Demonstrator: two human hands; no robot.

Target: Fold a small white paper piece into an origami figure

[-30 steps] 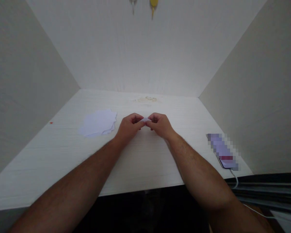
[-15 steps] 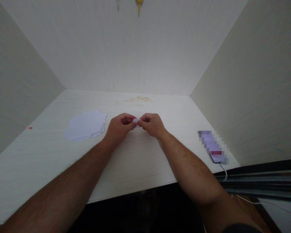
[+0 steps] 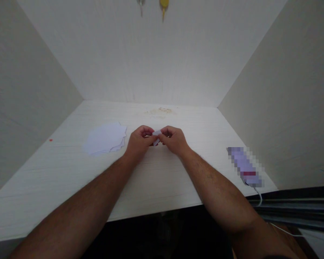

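Note:
A small folded piece of white paper [image 3: 157,133] is held between both hands over the middle of the white table. My left hand [image 3: 142,139] pinches its left side with thumb and fingers. From the other side, my right hand [image 3: 173,139] grips it, with the thumb near the left thumb. The paper looks tilted, and the fingertips hide part of it. To the left of my left hand lies a loose stack of white paper sheets [image 3: 105,138].
A phone with a blurred screen [image 3: 244,165] lies at the right, a white cable [image 3: 259,198] running from its lower end. Pale walls border the white table [image 3: 162,187]. A small orange-red spot [image 3: 51,140] is at the left, brownish marks [image 3: 164,110] at the back.
The small paper has turned from nearly level to a slant between my fingers. The whole view has shifted, so the table and its objects appear farther right.

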